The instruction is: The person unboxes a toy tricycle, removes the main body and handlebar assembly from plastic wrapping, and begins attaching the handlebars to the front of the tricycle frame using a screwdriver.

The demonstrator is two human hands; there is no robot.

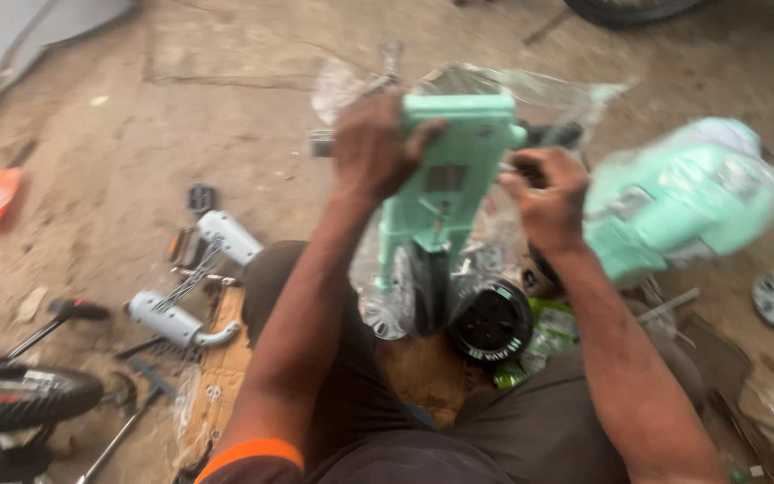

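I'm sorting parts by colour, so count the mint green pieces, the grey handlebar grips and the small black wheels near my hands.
Mint green pieces: 2
Grey grips: 2
Small black wheels: 1
Total: 5

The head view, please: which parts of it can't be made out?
- Right hand: what it grips, hidden by its fingers.
- Mint part, right: shape lost to blur and plastic wrap.
- Tyre: cut off by the top edge.
- Left hand on mint frame: blurred.
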